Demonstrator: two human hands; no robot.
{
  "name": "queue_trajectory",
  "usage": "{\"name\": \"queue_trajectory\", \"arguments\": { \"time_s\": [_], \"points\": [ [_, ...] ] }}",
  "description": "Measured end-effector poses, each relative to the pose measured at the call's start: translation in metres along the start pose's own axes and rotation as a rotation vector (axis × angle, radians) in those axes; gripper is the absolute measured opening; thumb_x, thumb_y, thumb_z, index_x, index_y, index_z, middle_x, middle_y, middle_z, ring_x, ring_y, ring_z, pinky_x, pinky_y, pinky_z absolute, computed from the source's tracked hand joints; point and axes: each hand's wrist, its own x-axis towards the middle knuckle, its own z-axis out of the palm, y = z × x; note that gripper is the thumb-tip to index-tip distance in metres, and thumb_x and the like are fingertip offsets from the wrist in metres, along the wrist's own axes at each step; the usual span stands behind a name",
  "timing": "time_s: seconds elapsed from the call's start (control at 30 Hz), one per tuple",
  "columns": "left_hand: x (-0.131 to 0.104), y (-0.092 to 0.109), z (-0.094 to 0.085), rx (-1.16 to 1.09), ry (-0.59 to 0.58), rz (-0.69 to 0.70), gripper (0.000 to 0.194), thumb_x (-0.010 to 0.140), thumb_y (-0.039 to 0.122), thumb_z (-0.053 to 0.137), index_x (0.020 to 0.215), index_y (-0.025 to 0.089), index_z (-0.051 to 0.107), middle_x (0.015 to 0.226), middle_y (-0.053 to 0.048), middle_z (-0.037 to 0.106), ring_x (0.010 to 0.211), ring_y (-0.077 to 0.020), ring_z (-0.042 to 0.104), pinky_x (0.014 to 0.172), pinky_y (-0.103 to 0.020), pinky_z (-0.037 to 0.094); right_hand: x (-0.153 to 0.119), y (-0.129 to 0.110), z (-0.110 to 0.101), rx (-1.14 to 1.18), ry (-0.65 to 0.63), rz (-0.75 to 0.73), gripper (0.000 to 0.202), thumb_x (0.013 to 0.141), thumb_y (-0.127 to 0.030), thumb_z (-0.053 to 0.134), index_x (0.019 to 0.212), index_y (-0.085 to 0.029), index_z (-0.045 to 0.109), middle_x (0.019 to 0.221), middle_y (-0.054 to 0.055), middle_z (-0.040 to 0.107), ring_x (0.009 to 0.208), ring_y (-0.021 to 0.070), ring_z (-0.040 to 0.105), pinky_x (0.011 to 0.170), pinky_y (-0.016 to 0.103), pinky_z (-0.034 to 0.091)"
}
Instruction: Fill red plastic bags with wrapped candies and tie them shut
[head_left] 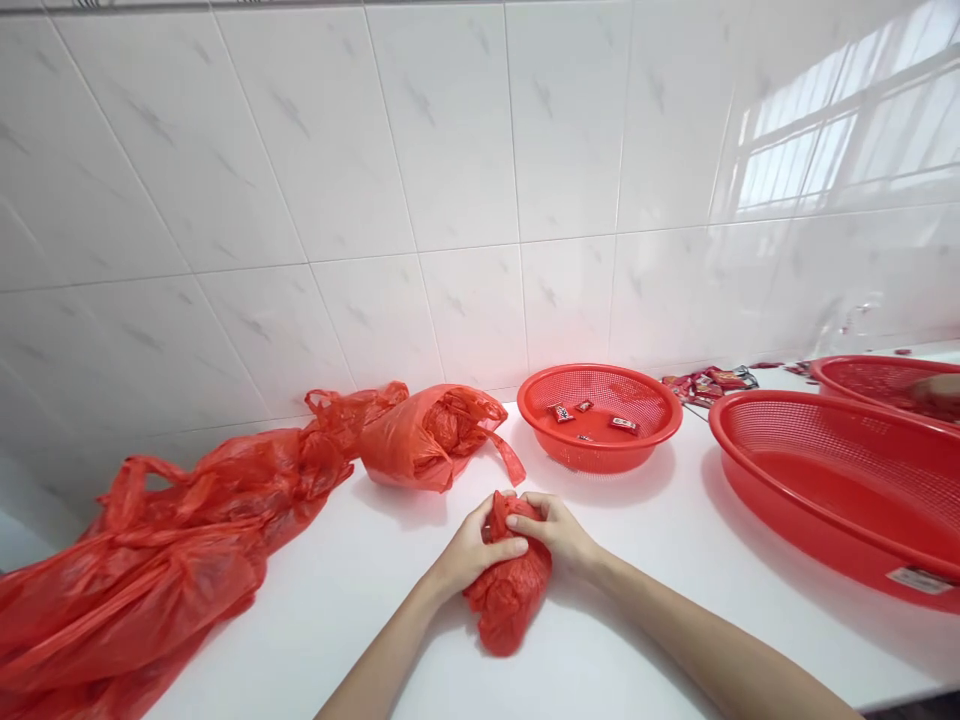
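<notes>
A small crumpled red plastic bag [514, 600] rests on the white table in front of me, bunched around contents I cannot make out. My left hand [480, 545] grips its upper left side, thumb laid across the front. On the upper right side my right hand [559, 530] is closed on the same bag, its thumb near the gathered top. Just beyond my hands lies a bigger red plastic bag [409, 445] on its side, its mouth showing more crumpled red plastic. Behind and to the right stands a round red plastic basket [540, 425] with a few small wrapped packets [622, 425] inside.
A large red basket [787, 500] stands at the right, with another red basket [832, 375] behind it. Small red packets [709, 383] lie heaped near the wall. Several filled red bags [225, 500] line the left side. A tiled wall [465, 150] closes off the back.
</notes>
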Motion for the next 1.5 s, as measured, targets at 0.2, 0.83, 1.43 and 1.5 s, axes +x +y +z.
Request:
{"name": "queue_trajectory", "arguments": {
  "time_s": [0.2,0.83,1.43,1.5],
  "points": [
    [0.001,0.005,-0.016,-0.004,-0.072,-0.148,0.046,0.062,0.019,0.079,0.107,0.016,0.068,0.089,-0.003,0.069,0.072,-0.0140,0.061,0.072,-0.027,0.048,0.005,-0.003,-0.009,0.001,0.074,0.003,0.050,0.057,-0.057,0.089,0.068,-0.016,0.061,0.063,-0.003,0.058,0.057,0.0121,0.051,0.058,0.027,0.040],
    [-0.006,0.014,-0.024,-0.095,0.018,-0.171,0.010,0.058,0.018,0.068,0.066,0.017,0.063,0.065,0.001,0.060,0.055,-0.0105,0.050,0.054,-0.023,0.038,0.010,-0.023,-0.030,0.073,0.277,-0.071,0.052,0.068,-0.068,0.079,0.083,-0.020,0.067,0.082,0.002,0.068,0.077,0.0203,0.061,0.069,0.030,0.046],
    [-0.011,0.030,-0.001,-0.072,-0.171,-0.060,0.035,0.071,0.032,0.076,0.103,0.018,0.070,0.095,-0.005,0.070,0.086,-0.0210,0.066,0.080,-0.031,0.051,0.005,-0.018,-0.022,0.110,0.127,-0.047,0.060,0.057,-0.035,0.092,0.109,-0.024,0.066,0.104,0.006,0.076,0.100,0.0276,0.070,0.093,0.043,0.054],
    [-0.012,0.027,0.003,-0.020,-0.248,-0.117,0.040,0.069,0.029,0.077,0.107,0.019,0.069,0.097,-0.005,0.069,0.083,-0.0200,0.065,0.074,-0.030,0.050,0.005,-0.017,-0.023,0.117,0.134,-0.051,0.059,0.058,-0.034,0.091,0.110,-0.025,0.066,0.100,0.005,0.076,0.096,0.0267,0.070,0.090,0.042,0.054]
  ]
}}
